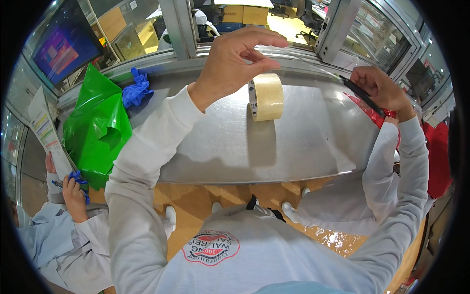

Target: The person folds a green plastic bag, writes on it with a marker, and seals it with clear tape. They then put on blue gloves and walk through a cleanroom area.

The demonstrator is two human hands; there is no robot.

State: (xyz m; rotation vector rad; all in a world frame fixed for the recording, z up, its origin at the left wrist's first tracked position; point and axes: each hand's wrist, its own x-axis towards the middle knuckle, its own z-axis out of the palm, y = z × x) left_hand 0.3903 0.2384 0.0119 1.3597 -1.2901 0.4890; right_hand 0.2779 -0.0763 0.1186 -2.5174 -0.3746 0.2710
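Note:
My left hand (240, 61) is raised above the metal table, thumb and forefinger curved with a gap between them. A thin clear strip of tape (316, 63), hard to make out, runs from these fingertips toward my right hand. My right hand (379, 88) is closed around a slim black-handled cutter (361, 92), whose tip points up and left at the strip. Below and right of my left hand, a roll of clear yellowish packing tape (268, 98) stands on its edge on the table.
The metal table (210, 152) runs below a window frame. A green plastic bag (98, 127) and crumpled blue gloves (137, 89) lie at left. There, a co-worker holds papers (49, 132) and a pen. At right, another person's hand touches a red plastic bag (369, 111).

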